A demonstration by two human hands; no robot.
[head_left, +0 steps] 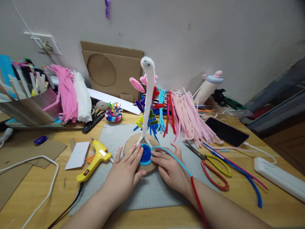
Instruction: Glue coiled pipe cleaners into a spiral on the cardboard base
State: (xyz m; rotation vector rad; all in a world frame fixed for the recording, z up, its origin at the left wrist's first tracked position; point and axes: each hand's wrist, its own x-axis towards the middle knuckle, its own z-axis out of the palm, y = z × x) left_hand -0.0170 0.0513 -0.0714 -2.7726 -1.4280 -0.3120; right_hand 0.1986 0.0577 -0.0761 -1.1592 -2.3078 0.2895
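A round cardboard disc (130, 143) lies on the grey cutting mat (140, 198). Flat on it is a coil of pipe cleaner (145, 155), dark blue inside with a light blue outer ring. My left hand (127, 168) rests stretched out on the disc, fingertips at the coil's left edge. My right hand (172, 168) lies with fingers extended against the right edge, thumb apart. From the coil a light blue pipe cleaner (178, 161) runs over my right hand and turns red toward my forearm. A fuzzy white stem (149, 98) stands upright behind the coil, its base forked.
A yellow glue gun (97, 159) lies left, scissors (206, 157) right. Pink pipe cleaners (188, 117), a phone (227, 131) and a white bottle (206, 87) are behind. Cut cardboard (128, 70) leans on the wall. A white power strip (278, 178) sits far right.
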